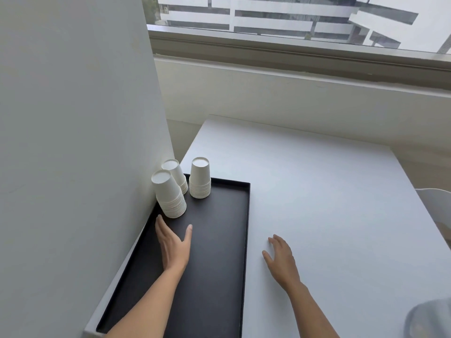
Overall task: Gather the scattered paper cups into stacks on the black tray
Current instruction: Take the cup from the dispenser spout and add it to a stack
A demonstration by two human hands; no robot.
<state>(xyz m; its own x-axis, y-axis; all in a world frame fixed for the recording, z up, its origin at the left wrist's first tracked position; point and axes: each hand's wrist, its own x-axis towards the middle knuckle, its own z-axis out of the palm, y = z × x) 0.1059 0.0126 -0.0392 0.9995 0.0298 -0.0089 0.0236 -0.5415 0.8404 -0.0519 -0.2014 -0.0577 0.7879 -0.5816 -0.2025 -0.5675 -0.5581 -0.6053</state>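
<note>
The black tray (pixel 214 264) lies along the left edge of the white bench (pixel 329 203), with its left rim against a pale wall (pixel 73 142). It holds three stacks of paper cups, all upside down and all at its far end.

The nearest stack (pixel 170 198) stands by the wall, just beyond the tips of the left hand's fingers (pixel 159 225), close to them but not touching. The second stack (pixel 177 176) stands right behind it in the tray's far left corner, farther from those fingers and partly hidden by the nearest stack. The third stack (pixel 200 179) stands apart to the right of those two, near the far rim, beyond the left thumb and a little to its right.

The left hand (pixel 173 245) is over the tray with its fingers straight and together and its thumb spread wide, holding nothing. Whether it touches the tray floor cannot be told.

The right hand (pixel 280 257) is over the bench, just right of the tray's right rim. Its fingers (pixel 278 240) are loosely spread and slightly bent, and they hold nothing. All three stacks are well apart from the right fingers, ahead of them and to their left.

A window (pixel 292 18) runs behind the bench.
</note>
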